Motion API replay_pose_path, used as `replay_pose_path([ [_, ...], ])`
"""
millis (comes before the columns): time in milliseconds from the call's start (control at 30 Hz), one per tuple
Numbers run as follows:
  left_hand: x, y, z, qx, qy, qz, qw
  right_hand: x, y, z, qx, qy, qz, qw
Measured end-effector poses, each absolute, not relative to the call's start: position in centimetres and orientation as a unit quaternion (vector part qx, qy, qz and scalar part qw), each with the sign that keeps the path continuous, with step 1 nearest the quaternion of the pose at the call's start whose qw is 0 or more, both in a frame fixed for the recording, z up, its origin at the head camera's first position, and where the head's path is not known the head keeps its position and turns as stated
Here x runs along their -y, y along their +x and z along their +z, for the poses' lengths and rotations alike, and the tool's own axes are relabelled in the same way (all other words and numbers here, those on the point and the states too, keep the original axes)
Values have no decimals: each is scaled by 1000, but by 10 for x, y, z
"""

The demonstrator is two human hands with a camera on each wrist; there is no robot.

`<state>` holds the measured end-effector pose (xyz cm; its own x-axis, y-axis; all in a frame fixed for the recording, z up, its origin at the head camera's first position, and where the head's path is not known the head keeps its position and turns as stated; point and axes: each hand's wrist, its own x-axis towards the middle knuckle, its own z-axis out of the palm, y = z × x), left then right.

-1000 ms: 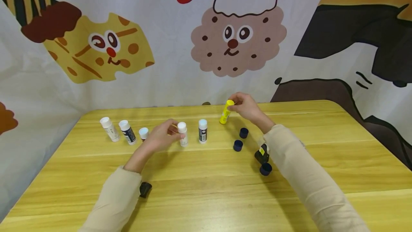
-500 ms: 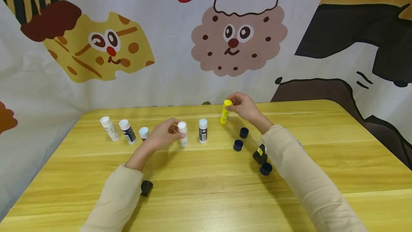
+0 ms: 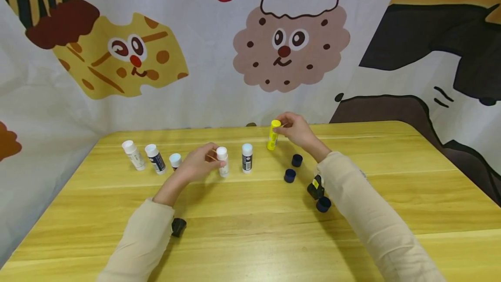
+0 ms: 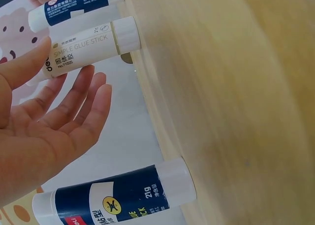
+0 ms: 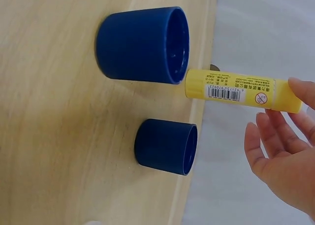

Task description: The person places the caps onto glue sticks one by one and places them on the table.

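Note:
My left hand [image 3: 200, 162] pinches a white glue stick [image 4: 84, 47] near its top between thumb and fingers; it stands upright on the wooden table. Farther right, my right hand [image 3: 296, 128] pinches the upper end of a yellow glue stick [image 3: 273, 135], its base at the table near the back edge. Between the two hands stands a navy-and-white glue stick [image 3: 247, 159]. Partly hidden behind the left hand is another navy glue stick [image 4: 113, 198]. Two dark blue caps [image 5: 142, 45] rest on the table just in front of the yellow stick.
At the left stand a white glue stick [image 3: 133, 155] and a navy one [image 3: 155, 159]. A third dark blue cap [image 3: 323, 204] lies near the right sleeve. Behind the table [image 3: 250, 238] hangs a curtain [image 3: 207, 99] printed with cartoon figures.
The yellow glue stick has gone from leaning to nearly upright, its top shifting slightly left with the right hand. The left hand stays on the white glue stick.

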<state>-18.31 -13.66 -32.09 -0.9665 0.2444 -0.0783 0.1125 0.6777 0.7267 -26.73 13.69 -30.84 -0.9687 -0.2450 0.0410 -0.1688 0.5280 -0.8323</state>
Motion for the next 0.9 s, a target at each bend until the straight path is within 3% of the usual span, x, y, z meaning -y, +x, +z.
replay_pose_path([
  [900, 134, -181, -319, -914, 102, 386, 79, -149, -266, -301, -877, -125, -463, 34],
])
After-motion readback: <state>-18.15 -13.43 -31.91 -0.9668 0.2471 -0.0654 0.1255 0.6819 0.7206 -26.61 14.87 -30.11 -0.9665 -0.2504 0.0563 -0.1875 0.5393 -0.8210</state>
